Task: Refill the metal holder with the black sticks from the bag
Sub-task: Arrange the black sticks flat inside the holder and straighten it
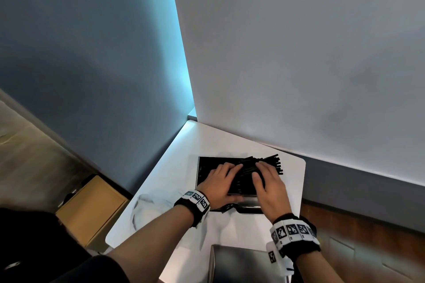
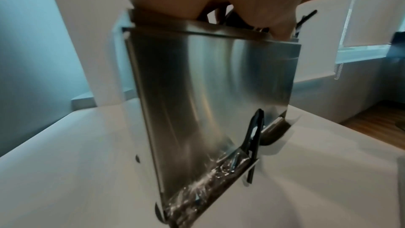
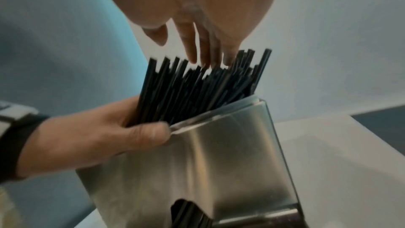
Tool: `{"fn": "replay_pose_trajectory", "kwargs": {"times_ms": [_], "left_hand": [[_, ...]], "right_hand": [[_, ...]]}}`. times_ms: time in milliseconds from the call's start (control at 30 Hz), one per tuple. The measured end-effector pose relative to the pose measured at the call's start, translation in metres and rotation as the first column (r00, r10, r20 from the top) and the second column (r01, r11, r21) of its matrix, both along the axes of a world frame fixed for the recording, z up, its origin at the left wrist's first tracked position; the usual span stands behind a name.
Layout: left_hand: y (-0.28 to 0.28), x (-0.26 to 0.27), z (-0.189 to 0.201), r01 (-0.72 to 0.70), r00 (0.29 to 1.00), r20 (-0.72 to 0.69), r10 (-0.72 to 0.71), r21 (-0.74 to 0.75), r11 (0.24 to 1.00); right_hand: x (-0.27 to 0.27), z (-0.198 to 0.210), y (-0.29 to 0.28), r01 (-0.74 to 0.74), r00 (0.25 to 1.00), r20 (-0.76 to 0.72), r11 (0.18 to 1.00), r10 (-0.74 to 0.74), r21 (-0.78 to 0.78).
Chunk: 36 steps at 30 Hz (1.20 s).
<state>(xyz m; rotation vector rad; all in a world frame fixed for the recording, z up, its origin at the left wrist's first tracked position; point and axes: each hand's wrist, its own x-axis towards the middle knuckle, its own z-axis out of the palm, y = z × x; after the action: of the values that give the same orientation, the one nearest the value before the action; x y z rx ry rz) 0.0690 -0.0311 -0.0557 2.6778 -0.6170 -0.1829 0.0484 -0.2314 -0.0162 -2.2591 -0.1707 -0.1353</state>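
Observation:
The metal holder stands on the white table, its top open. Several black sticks fill it and poke out unevenly toward the right. My left hand grips the holder's near rim, thumb on the front face, fingers inside against the sticks. My right hand holds straight fingers on the stick ends. A clear plastic bag lies flat on the table, left of the holder.
Two walls meet close behind the table. A cardboard box sits on the floor to the left. A flat metal piece lies at the table's near edge. A black clip shows low on the holder's front.

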Motion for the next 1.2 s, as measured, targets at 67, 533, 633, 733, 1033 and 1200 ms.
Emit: {"fn": "replay_pose_trajectory", "kwargs": {"times_ms": [67, 533, 633, 733, 1033, 1200], "left_hand": [[0.007, 0.002, -0.001, -0.082, 0.996, -0.023, 0.081, -0.027, 0.996], [0.004, 0.001, -0.008, -0.17, 0.985, -0.027, 0.169, -0.064, 0.983], [0.004, 0.001, -0.009, -0.179, 0.984, -0.031, 0.177, -0.066, 0.982], [0.003, 0.001, -0.009, -0.18, 0.983, -0.031, 0.179, -0.058, 0.982], [0.003, 0.0, -0.007, -0.184, 0.983, -0.031, 0.182, -0.062, 0.981], [0.003, 0.0, -0.007, -0.179, 0.984, -0.018, 0.179, -0.064, 0.982]], "right_hand": [[0.001, 0.008, -0.012, 0.11, 0.989, 0.098, 0.993, -0.113, 0.036], [-0.009, 0.005, -0.011, 0.111, 0.934, -0.346, 0.993, -0.094, 0.029], [-0.003, 0.012, -0.007, -0.029, 0.943, -0.332, 0.994, -0.008, -0.108], [0.008, 0.018, -0.008, -0.13, 0.935, -0.352, 0.956, 0.031, -0.262], [0.024, 0.025, -0.004, -0.215, 0.904, -0.417, 0.942, 0.093, -0.257], [0.026, 0.021, -0.003, -0.217, 0.891, -0.438, 0.958, 0.117, -0.186]]}}
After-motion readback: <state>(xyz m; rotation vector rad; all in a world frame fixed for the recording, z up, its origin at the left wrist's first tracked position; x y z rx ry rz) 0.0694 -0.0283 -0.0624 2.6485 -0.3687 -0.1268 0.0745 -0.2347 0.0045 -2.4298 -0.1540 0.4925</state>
